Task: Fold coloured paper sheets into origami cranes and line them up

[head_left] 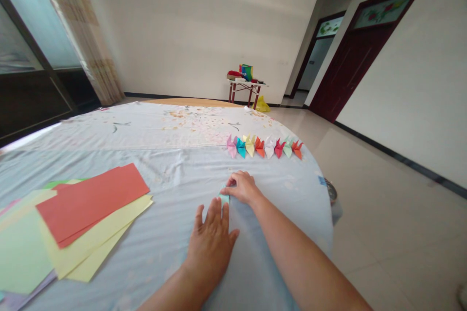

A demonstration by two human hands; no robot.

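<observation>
My left hand lies flat on the round table's light blue cloth, fingers stretched out, their tips pressing a small pale green folded paper. My right hand sits just beyond it, fingers curled down on the far end of the same paper. Only a small corner of the paper shows between the two hands. A row of several folded paper cranes in pink, blue, yellow, orange, white, red and green stands on the cloth beyond my hands.
A loose stack of coloured paper sheets, red on top of yellow and green, lies at the left. The table's right edge drops to a tiled floor. A small red-legged table with bags stands by the far wall; dark doors at right.
</observation>
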